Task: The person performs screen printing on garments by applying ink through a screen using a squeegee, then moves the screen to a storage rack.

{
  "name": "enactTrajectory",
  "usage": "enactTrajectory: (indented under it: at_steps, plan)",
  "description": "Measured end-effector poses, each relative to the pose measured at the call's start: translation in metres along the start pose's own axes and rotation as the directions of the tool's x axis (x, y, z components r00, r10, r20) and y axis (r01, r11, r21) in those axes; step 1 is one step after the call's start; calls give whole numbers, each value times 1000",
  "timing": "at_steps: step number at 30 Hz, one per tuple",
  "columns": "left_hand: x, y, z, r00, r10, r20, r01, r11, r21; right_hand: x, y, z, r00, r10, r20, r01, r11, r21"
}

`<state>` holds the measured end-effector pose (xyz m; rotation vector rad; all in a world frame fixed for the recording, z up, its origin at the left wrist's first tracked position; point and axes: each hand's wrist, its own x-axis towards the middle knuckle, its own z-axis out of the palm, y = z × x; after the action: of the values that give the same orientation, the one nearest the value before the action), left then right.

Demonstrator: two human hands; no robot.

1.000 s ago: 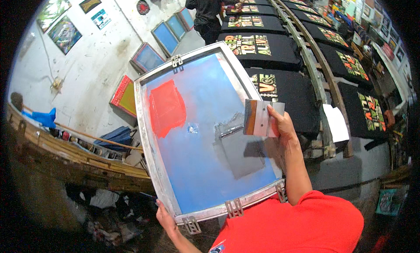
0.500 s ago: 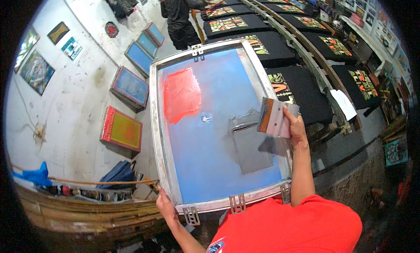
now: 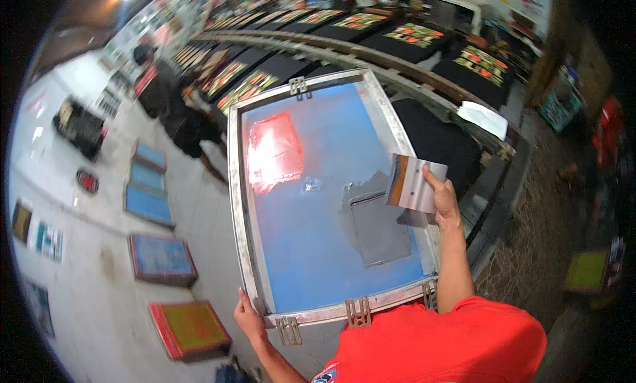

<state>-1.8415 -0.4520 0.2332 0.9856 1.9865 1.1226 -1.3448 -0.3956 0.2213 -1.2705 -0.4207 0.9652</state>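
Observation:
A large screen-printing frame with metal hinge plates on its edges is held up in front of my red shirt. Its blue mesh carries a wet patch of red ink at the upper left and a dark grey ink patch at the lower right. My left hand is closed on the frame's near left corner. In my right hand is a squeegee with a brownish, ink-darkened edge, held over the frame's right side. My right forearm lies along that side.
Printed black shirts lie in rows along a rail ahead. A white sheet rests on the rail's near end. Another person stands at far left. Several smaller screens lean by the left wall, and a teal crate is at right.
My view has swung to the right; the wall, person and shirt rows have shifted left. The frame and squeegee have come round with me, both hands keeping their grips.

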Motion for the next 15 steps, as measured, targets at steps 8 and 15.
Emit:
enactTrajectory:
  at_steps: [8,15]
  plan:
    - [131,-11,64,953,150,263,-121,985,-124,-25,2,13,952,-86,-295,79,996,-36]
    - [251,15,166,837,204,508,-141,977,-160,-35,27,17,786,-167,-595,168,984,-55]
